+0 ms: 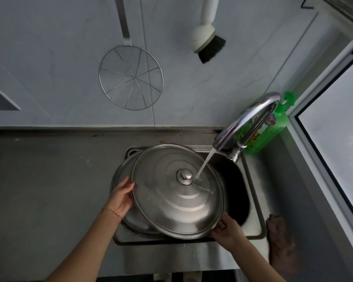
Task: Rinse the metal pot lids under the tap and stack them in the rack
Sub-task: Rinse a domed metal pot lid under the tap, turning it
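Note:
A large steel pot lid with a round knob is held dome-up over the sink. My left hand grips its left rim and my right hand grips its lower right rim. Water runs from the curved tap and lands just right of the knob. A second metal lid lies underneath in the sink, mostly hidden; only its left edge shows. No rack is in view.
A green dish soap bottle stands behind the tap. A wire skimmer and a white brush hang on the wall. A brown cloth lies right of the sink. Steel counter extends left.

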